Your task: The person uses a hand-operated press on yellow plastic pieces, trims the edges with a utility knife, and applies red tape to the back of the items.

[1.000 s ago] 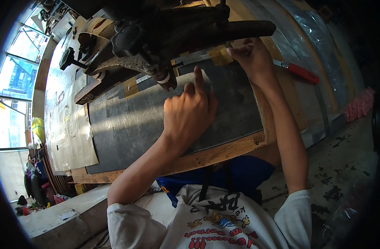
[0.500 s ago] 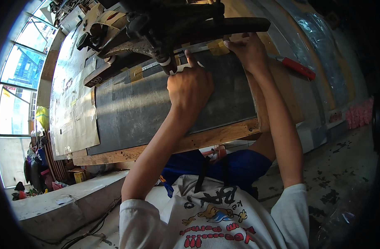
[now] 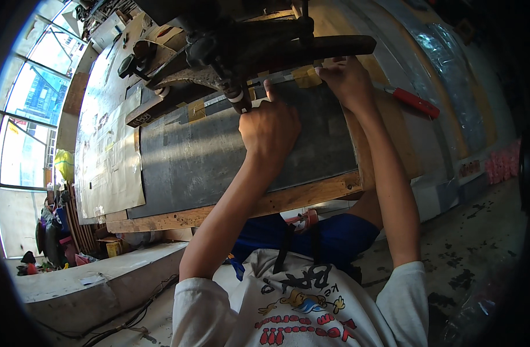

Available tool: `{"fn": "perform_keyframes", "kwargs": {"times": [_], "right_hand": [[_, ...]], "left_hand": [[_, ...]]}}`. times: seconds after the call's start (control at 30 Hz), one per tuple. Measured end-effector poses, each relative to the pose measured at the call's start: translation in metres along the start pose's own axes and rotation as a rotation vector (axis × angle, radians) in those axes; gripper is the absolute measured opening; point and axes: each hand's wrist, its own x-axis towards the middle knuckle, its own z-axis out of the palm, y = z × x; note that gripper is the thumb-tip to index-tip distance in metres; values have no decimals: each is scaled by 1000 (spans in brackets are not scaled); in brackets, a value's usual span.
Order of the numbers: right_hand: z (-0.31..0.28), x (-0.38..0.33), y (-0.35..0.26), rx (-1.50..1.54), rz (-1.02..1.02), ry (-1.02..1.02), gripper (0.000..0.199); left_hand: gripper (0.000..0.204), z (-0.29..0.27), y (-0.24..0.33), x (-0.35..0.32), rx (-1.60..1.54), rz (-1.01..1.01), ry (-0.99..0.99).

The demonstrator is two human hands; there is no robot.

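Head view: left hand (image 3: 269,128) grip fisted, right hand (image 3: 348,84) grip pressing flat grey sheet (image 3: 207,156).

The fingertips of the left hand (image 3: 269,124) are curled out of sight beneath its knuckles, so what they press or pinch cannot be told. The fingers of the right hand (image 3: 348,81) run under the dark machine arm (image 3: 311,46), which hides their tips and whatever they touch there. Above both hands, the machine's upper body is cut off by the top edge and sunk in shadow, its parts hard to separate. The grey sheet (image 3: 207,156) disappears under the left forearm. Right of the right hand, the red-handled tool (image 3: 414,102) shows only its handle clearly; its working end is too small to make out.
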Motion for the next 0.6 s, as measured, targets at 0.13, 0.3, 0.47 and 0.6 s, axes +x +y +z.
{"fn": "perform_keyframes", "kwargs": {"times": [0.13,0.3,0.47,0.6], "right_hand": [[-1,0,-2,13,46,-26,49],[-2,-2,-4,25,40,-14,48],[-2,-2,-6,12,41,-2,48],[-4,-2,-7,-6,67,-37,49]], "left_hand": [[58,-1,0,1,-18,-10,-21],[59,1,1,0,2,7,8],[58,5,3,-2,97,30,65],[58,8,4,-2,132,56,83]]}}
